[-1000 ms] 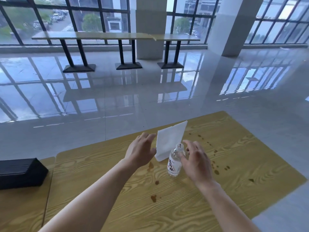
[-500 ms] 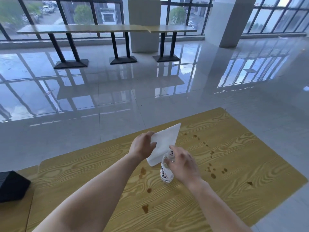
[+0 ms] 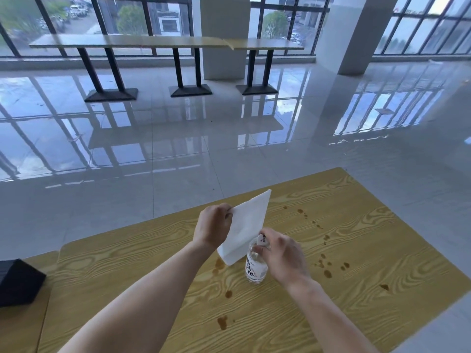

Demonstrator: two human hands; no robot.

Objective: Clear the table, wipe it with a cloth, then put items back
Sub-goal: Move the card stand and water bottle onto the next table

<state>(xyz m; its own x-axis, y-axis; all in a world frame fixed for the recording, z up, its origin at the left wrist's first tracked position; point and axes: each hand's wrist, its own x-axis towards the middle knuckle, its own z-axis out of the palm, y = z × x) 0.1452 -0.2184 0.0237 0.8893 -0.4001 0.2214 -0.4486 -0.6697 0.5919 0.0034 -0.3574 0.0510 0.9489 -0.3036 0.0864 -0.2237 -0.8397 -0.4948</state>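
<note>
A yellow wood-grain table point(image 3: 356, 250) carries several brown stains point(image 3: 327, 273). My left hand point(image 3: 212, 226) grips a folded white cloth point(image 3: 246, 228) and holds it up above the table. Just right of the cloth stands a small clear water bottle point(image 3: 254, 268) with a white cap, upright on the table. My right hand point(image 3: 283, 256) has its fingers curled round the bottle's cap and neck.
A black box point(image 3: 17, 284) lies on a neighbouring table at the far left. Beyond the table's far edge is glossy tiled floor. Long tables point(image 3: 153, 43) on black bases stand by the windows, and a white pillar point(image 3: 354, 34) rises at the back right.
My right hand has closed onto the bottle's cap. My left hand has curled tighter on the cloth. The view has shifted, so the black box sits further left.
</note>
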